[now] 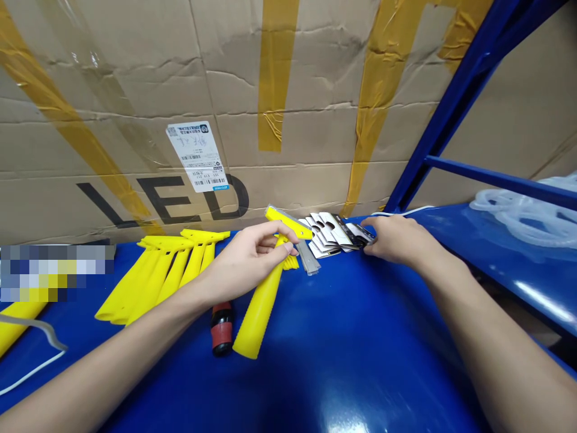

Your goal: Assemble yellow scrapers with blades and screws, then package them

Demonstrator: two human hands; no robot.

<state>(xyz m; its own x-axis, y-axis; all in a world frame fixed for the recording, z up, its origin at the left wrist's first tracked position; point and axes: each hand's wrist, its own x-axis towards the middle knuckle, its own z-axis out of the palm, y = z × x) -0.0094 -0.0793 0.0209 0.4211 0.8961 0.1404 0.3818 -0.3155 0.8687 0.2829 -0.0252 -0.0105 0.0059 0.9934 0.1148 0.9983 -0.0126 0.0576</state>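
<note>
My left hand [252,255] is closed around the neck of a yellow plastic scraper [259,319]. Its wide head points away from me and its handle slants down toward the table. At the back edge, my right hand [396,239] pinches the end of a row of black-and-white packaging cards [328,233]; its fingertips partly cover the card there. Flat grey metal blades [308,258] lie between the two hands. Some small yellow pieces [291,263] show just behind the held scraper.
Several yellow scrapers [166,273] lie side by side left of my left hand. A red-and-black tool handle [222,331] sits under my left wrist on the blue tabletop [342,361]. Behind stands a large taped carton [315,78]; a blue metal frame [424,132] rises at right.
</note>
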